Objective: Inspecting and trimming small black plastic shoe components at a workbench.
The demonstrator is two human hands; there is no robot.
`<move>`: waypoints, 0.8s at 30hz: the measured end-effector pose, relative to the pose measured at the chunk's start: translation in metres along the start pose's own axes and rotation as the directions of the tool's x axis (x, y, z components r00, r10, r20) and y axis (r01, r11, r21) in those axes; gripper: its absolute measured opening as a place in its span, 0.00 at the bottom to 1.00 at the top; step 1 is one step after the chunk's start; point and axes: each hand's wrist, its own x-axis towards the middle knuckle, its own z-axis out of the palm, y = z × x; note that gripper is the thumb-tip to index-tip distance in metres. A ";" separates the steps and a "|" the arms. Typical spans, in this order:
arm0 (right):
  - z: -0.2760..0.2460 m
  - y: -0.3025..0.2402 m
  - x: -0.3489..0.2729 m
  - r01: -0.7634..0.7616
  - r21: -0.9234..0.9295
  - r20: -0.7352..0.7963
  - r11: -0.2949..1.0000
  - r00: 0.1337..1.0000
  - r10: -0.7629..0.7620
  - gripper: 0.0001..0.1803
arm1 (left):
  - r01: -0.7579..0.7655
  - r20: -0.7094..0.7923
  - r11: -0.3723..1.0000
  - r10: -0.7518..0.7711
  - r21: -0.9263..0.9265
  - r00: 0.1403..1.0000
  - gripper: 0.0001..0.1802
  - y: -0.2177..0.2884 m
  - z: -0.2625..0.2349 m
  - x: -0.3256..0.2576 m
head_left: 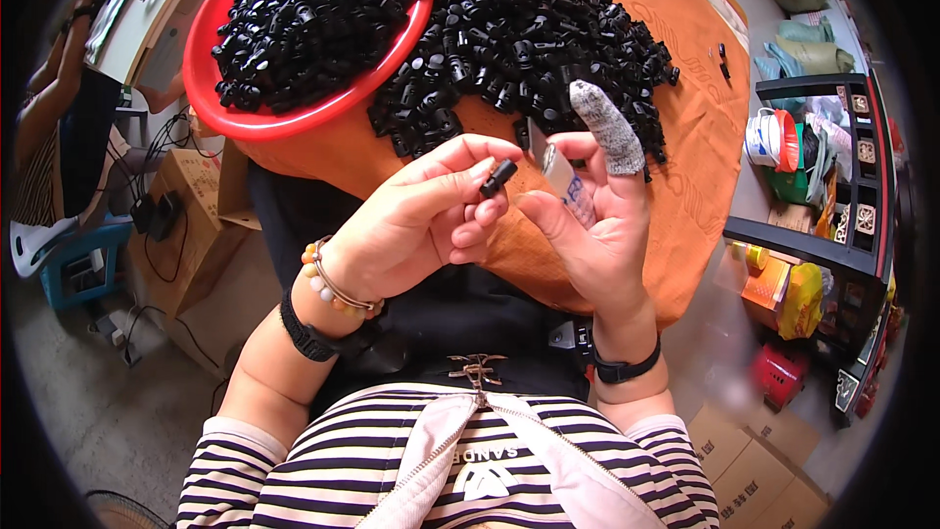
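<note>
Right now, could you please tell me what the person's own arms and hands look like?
The sleeves have black and cream stripes. The left wrist has a black band and a beaded bracelet, partly orange; the right wrist, another black band. The right hand wears a grey knitted cover on one finger.

left fingers (475,149): pinching small black piece (498,178) | right fingers (556,225): gripping flat tool (561,176), grey knit cover (609,129) over one | beyond fingers: black heap (529,34) on orange-covered counter (700,167) | beyond, leftward: red basin (201,73), piled with black pieces (304,24)
</note>
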 end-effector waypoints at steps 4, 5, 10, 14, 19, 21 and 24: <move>-0.013 0.003 -0.006 -0.124 -0.065 0.101 0.990 0.986 0.130 0.30 | -0.057 -0.031 0.995 0.055 -0.086 0.998 0.12 -0.001 -0.004 -0.003; -0.008 0.004 -0.011 -0.178 -0.039 0.066 0.983 0.981 0.181 0.28 | -0.062 -0.034 0.994 0.059 -0.086 0.998 0.12 -0.002 -0.006 -0.004; 0.004 0.003 -0.014 -0.196 -0.015 0.072 0.981 0.978 0.196 0.22 | -0.124 -0.078 0.992 0.121 -0.036 0.990 0.16 -0.005 -0.003 -0.005; 0.003 0.004 -0.014 -0.229 -0.055 0.083 0.972 0.969 0.233 0.21 | -0.143 0.004 0.990 0.143 -0.016 0.990 0.12 -0.005 -0.007 -0.007; 0.004 0.003 -0.012 -0.226 -0.042 0.083 0.973 0.970 0.228 0.20 | -0.137 0.033 0.990 0.138 -0.016 0.990 0.12 -0.004 -0.007 -0.006; 0.004 0.002 -0.013 -0.230 -0.022 0.082 0.973 0.969 0.231 0.19 | -0.137 0.022 0.991 0.137 -0.006 0.990 0.12 -0.005 -0.007 -0.006; 0.003 0.001 -0.013 -0.224 -0.031 0.105 0.974 0.968 0.226 0.19 | -0.138 -0.025 0.990 0.138 0.014 0.990 0.13 -0.006 -0.005 -0.006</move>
